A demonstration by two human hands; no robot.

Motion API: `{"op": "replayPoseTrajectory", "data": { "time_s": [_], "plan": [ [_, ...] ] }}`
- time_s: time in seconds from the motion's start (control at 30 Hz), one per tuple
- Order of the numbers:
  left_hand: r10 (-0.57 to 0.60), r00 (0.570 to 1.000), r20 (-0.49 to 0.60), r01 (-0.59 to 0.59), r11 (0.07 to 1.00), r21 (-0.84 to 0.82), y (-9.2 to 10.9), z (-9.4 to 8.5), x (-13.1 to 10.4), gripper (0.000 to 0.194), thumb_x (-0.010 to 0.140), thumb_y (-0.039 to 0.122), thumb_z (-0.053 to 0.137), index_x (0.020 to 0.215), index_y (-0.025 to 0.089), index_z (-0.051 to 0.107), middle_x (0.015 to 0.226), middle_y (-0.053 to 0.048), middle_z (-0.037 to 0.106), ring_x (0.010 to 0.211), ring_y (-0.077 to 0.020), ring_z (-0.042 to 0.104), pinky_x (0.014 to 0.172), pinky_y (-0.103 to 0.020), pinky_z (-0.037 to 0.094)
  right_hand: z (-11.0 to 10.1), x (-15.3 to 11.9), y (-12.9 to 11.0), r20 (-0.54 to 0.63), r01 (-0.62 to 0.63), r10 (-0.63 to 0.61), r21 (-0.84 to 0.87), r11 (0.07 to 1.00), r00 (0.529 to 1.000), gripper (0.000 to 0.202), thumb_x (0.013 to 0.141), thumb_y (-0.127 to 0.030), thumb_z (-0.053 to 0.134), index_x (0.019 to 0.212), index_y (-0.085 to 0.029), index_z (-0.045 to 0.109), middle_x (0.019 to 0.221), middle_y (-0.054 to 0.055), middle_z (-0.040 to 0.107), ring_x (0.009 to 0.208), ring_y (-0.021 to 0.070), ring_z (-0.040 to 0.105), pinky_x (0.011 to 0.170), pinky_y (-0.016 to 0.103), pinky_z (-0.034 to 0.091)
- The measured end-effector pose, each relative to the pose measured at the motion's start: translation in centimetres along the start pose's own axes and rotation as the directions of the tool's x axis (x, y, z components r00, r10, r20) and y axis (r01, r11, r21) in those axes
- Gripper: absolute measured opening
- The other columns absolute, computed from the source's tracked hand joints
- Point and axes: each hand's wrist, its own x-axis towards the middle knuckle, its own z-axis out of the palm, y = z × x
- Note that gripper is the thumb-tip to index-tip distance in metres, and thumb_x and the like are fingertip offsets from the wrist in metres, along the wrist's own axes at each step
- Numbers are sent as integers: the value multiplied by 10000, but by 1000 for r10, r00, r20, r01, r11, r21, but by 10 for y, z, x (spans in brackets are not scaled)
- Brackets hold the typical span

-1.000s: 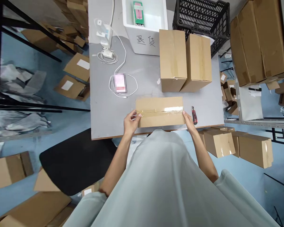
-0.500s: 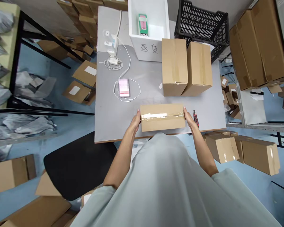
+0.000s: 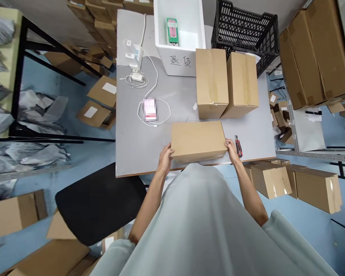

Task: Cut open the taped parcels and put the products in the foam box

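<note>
A brown cardboard box (image 3: 199,138) is held between my two hands at the front edge of the grey table (image 3: 138,149). Its plain, untaped face is turned up toward me. My left hand (image 3: 165,156) grips the box's lower left corner, thumb on the near side. At the right end, my right hand (image 3: 232,149) pinches the edge with thumb and fingers. A red and black utility knife (image 3: 238,146) lies just right of that hand. Behind the box stand two taped cardboard boxes, the left one (image 3: 212,82) leaning close to the right one (image 3: 241,82).
A white bin (image 3: 178,63) holding a green and pink package (image 3: 173,31) stands at the back, beside a black crate (image 3: 247,30). A power strip (image 3: 136,57) and white cables lie at the left. A black chair (image 3: 100,203) stands front left; boxes crowd the floor.
The box has been turned over between my hands: its taped face was up, and now a plain face shows. Both hands have shifted slightly lower along its ends.
</note>
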Motion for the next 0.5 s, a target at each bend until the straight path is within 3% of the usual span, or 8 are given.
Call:
{"op": "replayPoseTrajectory", "data": {
  "time_s": [0.1,0.23,0.3,0.4,0.5],
  "plan": [
    [-28,1000,-8,27,999,-17,-15,-5,-3,766,637,353,675,1387,234,773,1541,-125,741,1392,-344,703,1109,-410,586,5,-7,11,33,-70,67,98,993,997,397,833,-596,675,1078,-285,637,1613,151,697,1460,326,668,1250,523,508],
    [-96,995,-32,97,994,50,-31,-10,-4,879,585,301,659,1459,223,719,1440,-142,791,1330,-348,744,1113,-454,595,12,-17,29,85,-111,98,166,980,992,478,765,-592,790,1080,-289,598,1655,179,638,1466,315,658,1251,514,504],
    [-105,994,-32,108,990,95,-33,-14,1,905,582,283,670,1485,224,695,1483,-158,773,1407,-370,715,1190,-503,567,10,-15,36,108,-108,89,187,976,990,522,726,-596,846,1075,-285,613,1623,184,649,1489,323,644,1277,542,488],
    [23,996,-85,-4,976,216,-15,-15,26,910,641,288,752,1544,225,656,1696,-186,626,1629,-392,546,1370,-535,408,-12,11,36,52,-90,83,154,984,995,642,680,-657,910,1131,-267,673,1569,190,680,1527,352,616,1330,583,437],
    [247,965,-88,-205,921,331,30,6,72,924,792,376,833,1665,235,564,1831,-182,467,1736,-357,403,1447,-491,264,-53,67,18,-167,-16,35,113,993,985,928,702,-784,892,1413,-231,664,1658,226,610,1578,376,571,1355,584,417]
  ]
}}
